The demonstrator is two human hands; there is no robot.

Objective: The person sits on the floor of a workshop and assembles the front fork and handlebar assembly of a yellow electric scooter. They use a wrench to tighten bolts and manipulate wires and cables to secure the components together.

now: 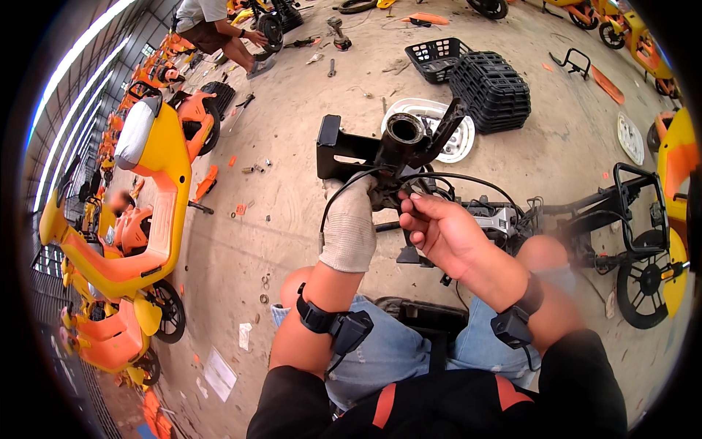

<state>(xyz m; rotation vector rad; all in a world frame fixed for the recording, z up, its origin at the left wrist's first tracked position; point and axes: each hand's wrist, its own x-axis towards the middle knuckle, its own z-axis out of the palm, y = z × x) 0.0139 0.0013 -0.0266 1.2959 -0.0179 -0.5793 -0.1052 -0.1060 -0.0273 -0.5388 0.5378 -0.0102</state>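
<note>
Centre of the frame: the left hand, in an off-white knitted glove, set against a black metal vehicle frame with an upright, open-ended round tube; its fingers pass out of sight behind the metal, so whether they are closed cannot be told. Just right of centre, the bare right hand has curled fingers, with thumb and forefinger drawn near each other beneath the tube; whether a part is gripped between them cannot be told. A thin black sheathed cable arches above this hand, and a flat black slotted metal bracket projects to the left of the tube. Behind the tube lies a white shallow plastic moulding. Upper right of centre, a stack of black plastic lattice baskets stands beside a single black open basket. Left of the frame: a yellow-and-orange scooter body with a pale grey seat cover. Upper left, another person bends with one hand at a black wheel
</note>
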